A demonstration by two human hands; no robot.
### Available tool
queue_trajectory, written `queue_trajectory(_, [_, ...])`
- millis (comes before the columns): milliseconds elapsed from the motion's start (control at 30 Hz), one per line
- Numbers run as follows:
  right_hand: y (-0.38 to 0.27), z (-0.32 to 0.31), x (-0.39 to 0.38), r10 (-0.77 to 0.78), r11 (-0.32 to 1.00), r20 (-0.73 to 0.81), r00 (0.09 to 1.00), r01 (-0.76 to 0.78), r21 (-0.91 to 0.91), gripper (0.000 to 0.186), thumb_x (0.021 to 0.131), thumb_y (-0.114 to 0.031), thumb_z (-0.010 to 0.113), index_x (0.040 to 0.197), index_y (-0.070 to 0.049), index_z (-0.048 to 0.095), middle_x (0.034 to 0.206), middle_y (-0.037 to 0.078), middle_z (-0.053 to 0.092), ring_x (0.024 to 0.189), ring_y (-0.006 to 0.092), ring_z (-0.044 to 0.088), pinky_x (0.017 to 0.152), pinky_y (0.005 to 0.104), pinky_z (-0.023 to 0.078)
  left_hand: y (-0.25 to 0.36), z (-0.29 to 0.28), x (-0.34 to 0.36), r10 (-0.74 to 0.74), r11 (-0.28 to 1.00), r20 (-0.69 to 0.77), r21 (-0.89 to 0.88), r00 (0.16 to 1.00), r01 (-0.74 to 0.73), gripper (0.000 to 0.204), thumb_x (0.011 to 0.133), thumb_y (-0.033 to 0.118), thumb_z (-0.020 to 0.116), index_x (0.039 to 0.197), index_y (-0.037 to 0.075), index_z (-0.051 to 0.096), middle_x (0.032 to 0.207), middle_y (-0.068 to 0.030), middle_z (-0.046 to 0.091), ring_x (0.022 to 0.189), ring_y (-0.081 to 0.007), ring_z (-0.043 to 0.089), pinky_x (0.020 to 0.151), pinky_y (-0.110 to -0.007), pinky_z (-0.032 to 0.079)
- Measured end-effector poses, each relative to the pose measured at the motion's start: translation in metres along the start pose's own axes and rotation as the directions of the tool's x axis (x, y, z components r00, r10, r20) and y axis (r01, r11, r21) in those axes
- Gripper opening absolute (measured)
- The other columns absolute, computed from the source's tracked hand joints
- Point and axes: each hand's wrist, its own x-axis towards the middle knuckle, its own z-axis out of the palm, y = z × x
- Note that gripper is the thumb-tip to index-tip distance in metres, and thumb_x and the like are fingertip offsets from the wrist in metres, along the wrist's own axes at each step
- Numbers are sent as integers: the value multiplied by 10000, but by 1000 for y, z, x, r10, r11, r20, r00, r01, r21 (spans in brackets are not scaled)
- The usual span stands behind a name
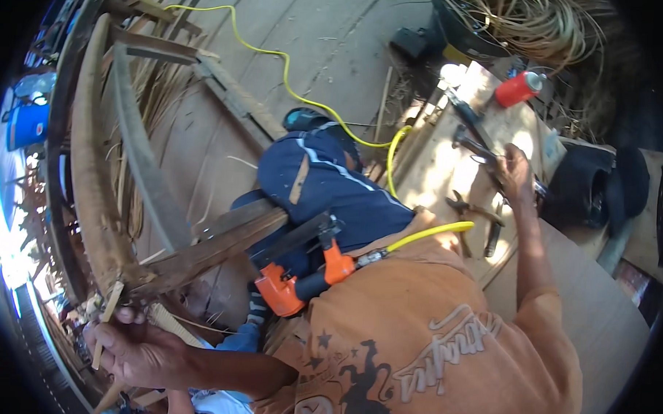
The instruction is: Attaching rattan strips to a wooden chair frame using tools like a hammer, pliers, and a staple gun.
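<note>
My left hand (126,349) grips a thin pale wooden slat (111,305) upright against the lower joint of a brown wooden frame (100,148). My right hand (515,169) is closed on the handle of a hammer (469,141) over a wooden board (538,134) on my right. Across my lap lies an orange and black pneumatic nailer (281,289), connected to a yellow hose (429,231). Pincers (463,204) and another dark-handled tool (493,238) lie on the board near my right hand, with a red can (518,88) farther back.
Coiled rattan (539,24) fills a dark container at the back right. Dark bundled objects (588,190) sit beyond my right arm. A blue container (28,123) stands at far left. The hose crosses the plank floor (329,54). Part of another person's arm (178,406) shows at lower left.
</note>
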Motion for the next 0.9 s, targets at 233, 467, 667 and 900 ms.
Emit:
queue_trajectory(233, [-176,-37,-43,-134,804,124,983,34,594,176,848,-78,566,1001,-1,606,894,89,644,821,123,604,723,253,471,3,13,-2,70,997,30,36,997,-71,158,892,120,548,941,-30,538,753,-91,579,648,-118,529,576,-202,417])
queue_trajectory(467, [-316,12,-110,-765,607,624,161,506,613,439,788,-232,630,1158,-26,514,998,144,584,937,324,563,862,401,433,8,32,-10,106,994,20,18,994,-107,106,906,46,474,887,-44,526,665,-89,573,549,-119,536,482,-192,423])
queue_trajectory(667, [-338,40,-137,-683,416,730,-2,821,391,500,862,-212,464,1304,3,375,1000,156,613,909,287,584,811,383,405,11,32,-13,181,980,78,-99,980,-173,70,888,45,543,904,-20,523,736,-94,565,610,-147,571,563,-224,496])
queue_trajectory(900, [-342,37,-128,-575,525,813,-90,722,451,681,809,-282,543,1383,-45,263,1101,180,583,1023,302,567,913,398,392,7,38,-18,264,964,7,30,964,-264,82,871,52,579,871,-15,532,717,-74,554,596,-123,551,573,-212,474])
